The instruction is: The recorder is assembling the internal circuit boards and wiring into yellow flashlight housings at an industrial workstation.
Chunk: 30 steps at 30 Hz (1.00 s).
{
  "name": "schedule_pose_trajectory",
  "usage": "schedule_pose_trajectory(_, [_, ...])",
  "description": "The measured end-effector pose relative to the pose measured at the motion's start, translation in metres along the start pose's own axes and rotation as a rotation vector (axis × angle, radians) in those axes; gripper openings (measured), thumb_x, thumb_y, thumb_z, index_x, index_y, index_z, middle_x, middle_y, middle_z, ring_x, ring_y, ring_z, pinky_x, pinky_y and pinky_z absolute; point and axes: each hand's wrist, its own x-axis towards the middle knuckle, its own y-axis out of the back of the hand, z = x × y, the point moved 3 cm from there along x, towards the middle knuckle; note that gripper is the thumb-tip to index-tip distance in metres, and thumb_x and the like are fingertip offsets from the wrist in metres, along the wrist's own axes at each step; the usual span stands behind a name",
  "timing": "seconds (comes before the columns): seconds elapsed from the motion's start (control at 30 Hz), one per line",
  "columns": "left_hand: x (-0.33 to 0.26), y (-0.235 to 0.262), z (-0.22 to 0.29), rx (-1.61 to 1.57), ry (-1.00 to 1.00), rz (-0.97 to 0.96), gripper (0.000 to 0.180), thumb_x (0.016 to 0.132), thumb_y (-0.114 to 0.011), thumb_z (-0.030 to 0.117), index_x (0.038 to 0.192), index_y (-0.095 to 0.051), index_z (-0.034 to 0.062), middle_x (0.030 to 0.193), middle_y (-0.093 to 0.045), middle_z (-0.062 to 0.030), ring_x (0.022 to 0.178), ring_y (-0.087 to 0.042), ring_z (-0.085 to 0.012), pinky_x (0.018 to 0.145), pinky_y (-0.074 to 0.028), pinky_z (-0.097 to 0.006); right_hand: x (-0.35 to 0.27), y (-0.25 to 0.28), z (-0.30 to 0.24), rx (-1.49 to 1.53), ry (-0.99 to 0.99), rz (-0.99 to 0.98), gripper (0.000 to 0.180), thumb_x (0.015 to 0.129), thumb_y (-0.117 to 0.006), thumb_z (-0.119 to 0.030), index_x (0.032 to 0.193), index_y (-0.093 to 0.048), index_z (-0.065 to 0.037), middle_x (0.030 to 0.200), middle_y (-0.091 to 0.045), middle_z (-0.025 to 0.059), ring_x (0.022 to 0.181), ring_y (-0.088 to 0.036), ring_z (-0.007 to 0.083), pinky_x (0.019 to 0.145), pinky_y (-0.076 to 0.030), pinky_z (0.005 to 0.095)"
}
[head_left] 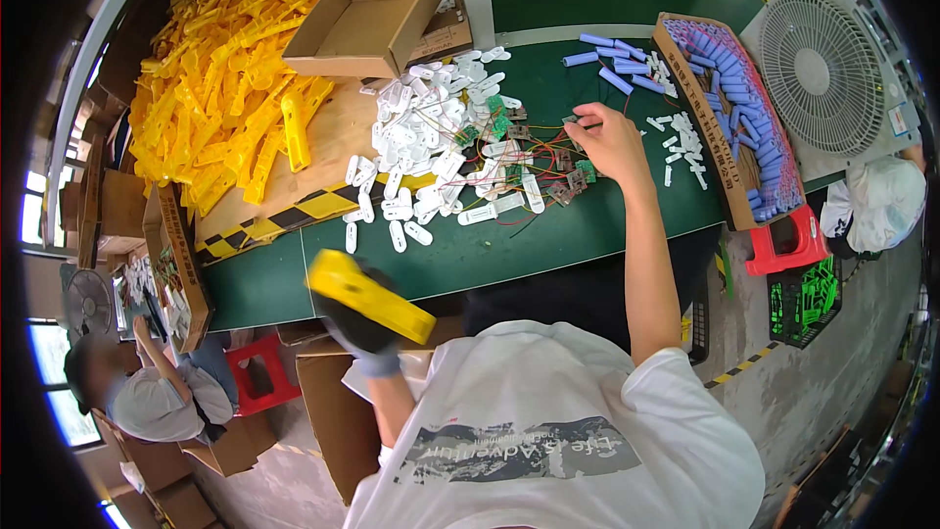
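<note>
My left hand (pixel 358 325), in a dark glove, is closed round a long yellow plastic housing (pixel 377 299) in front of the table's near edge; both are slightly blurred. Over the green table, my bare right hand (pixel 609 145) has its thumb and fingertips pinched together. A small dark bit shows at those fingertips, too small to name. Just below and left of them lie green circuit boards (pixel 585 172) with red, black and yellow wires. White oval plastic pieces (pixel 406 127) form a loose heap beside the boards.
Yellow housings (pixel 220 69) are piled at the left, near a cardboard tray (pixel 367 20). Purple battery cells (pixel 614 80) lie loose; more fill a long box (pixel 715 127). Small white parts (pixel 682 149) lie between. A fan (pixel 821 69) stands right. Another person (pixel 162 397) sits at left.
</note>
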Motion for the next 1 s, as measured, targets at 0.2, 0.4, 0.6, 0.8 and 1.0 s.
schedule_pose_trajectory(0.2, [-0.092, -0.034, -0.101, 0.029, 0.639, -0.159, 0.058, 0.093, -0.045, 0.055, 0.120, -0.051, 0.0045, 0.099, -0.062, -0.0133, 0.084, -0.062, -0.0254, 0.076, -0.052, -0.039, 0.017, -0.010, 0.025, -0.332, 0.017, 0.043, 0.032, 0.072, -0.075, -0.031, 0.093, -0.068, -0.008, 0.097, -0.065, 0.0114, 0.085, -0.065, 0.0299, 0.073, -0.052, 0.0420])
schedule_pose_trajectory(0.4, [-0.124, -0.059, -0.081, 0.446, 0.781, -0.566, 0.042, 0.089, -0.063, 0.012, 0.124, -0.045, -0.0013, 0.103, -0.062, -0.0121, 0.094, -0.062, -0.0223, 0.087, -0.049, -0.035, 0.015, -0.011, 0.010, -0.367, 0.071, 0.053, 0.025, 0.073, -0.074, -0.025, 0.088, -0.068, -0.007, 0.089, -0.066, 0.0122, 0.081, -0.066, 0.0320, 0.071, -0.052, 0.0426])
schedule_pose_trajectory(0.6, [-0.103, -0.074, -0.069, 0.797, 0.288, -0.568, 0.038, 0.084, -0.064, 0.004, 0.119, -0.050, 0.0006, 0.095, -0.062, -0.0051, 0.087, -0.060, -0.0143, 0.079, -0.048, -0.027, 0.020, -0.013, 0.007, -0.250, 0.152, -0.037, 0.023, 0.072, -0.075, -0.020, 0.087, -0.069, -0.004, 0.091, -0.069, 0.0158, 0.080, -0.067, 0.0331, 0.070, -0.053, 0.0423])
schedule_pose_trajectory(0.8, [-0.010, -0.134, -0.033, 0.894, 0.036, -0.836, 0.046, 0.075, -0.068, 0.002, 0.118, -0.051, -0.0009, 0.094, -0.063, -0.0096, 0.079, -0.063, -0.0173, 0.071, -0.050, -0.030, 0.019, 0.018, 0.017, 0.527, 0.313, 0.126, 0.026, 0.080, -0.071, -0.010, 0.103, -0.065, 0.001, 0.090, -0.071, 0.0088, 0.080, -0.066, 0.0092, 0.066, -0.049, 0.0217])
schedule_pose_trajectory(1.0, [0.077, -0.206, -0.026, 0.741, 0.062, -0.664, 0.039, 0.093, -0.050, 0.006, 0.130, -0.037, 0.0018, 0.109, -0.058, -0.0118, 0.076, -0.062, -0.0171, 0.066, -0.051, -0.029, 0.007, 0.058, -0.009, 0.940, 0.265, 0.165, 0.023, 0.090, -0.059, -0.005, 0.111, -0.060, 0.004, 0.094, -0.068, 0.0093, 0.082, -0.064, 0.0110, 0.071, -0.050, 0.0229])
